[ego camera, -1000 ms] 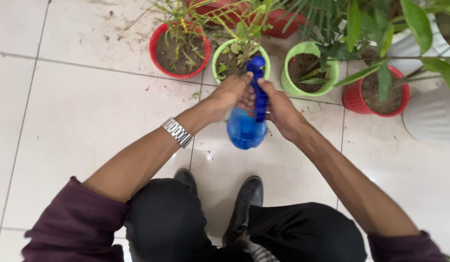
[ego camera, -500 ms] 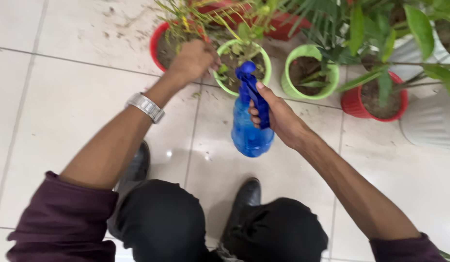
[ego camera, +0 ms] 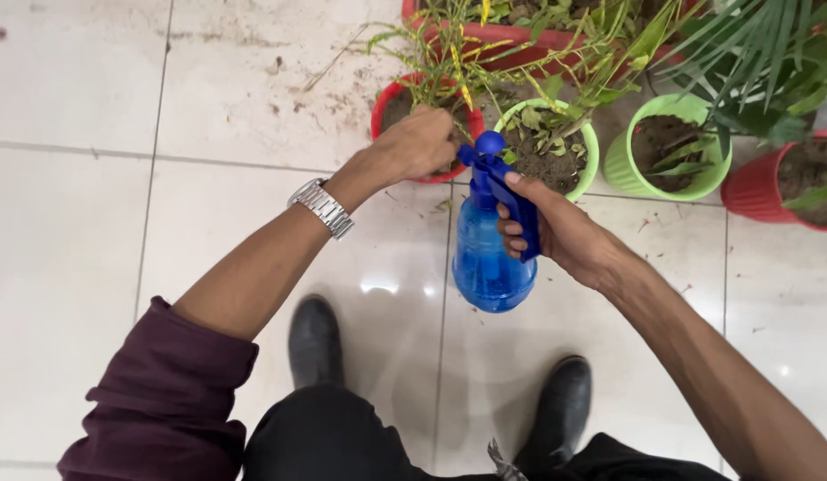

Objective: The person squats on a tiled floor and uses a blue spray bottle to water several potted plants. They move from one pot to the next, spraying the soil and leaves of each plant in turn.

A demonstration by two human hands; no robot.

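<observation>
Right hand (ego camera: pixel 556 233) grips the blue spray bottle (ego camera: pixel 492 249) (aimed potward); beside its nozzle, left hand (ego camera: pixel 422 142) curls at the red pot (ego camera: pixel 388 105), its grasp unclear.

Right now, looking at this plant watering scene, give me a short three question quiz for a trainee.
1. True or false: the right hand grips the blue spray bottle.
2. The left hand is over which pot? A. the red pot B. the empty green pot C. a white pot
3. Fill in: on the left wrist sits a silver ____.

Key: 1. true. 2. A. 3. watch; its nozzle points toward the green pot with a leafy plant.
</observation>
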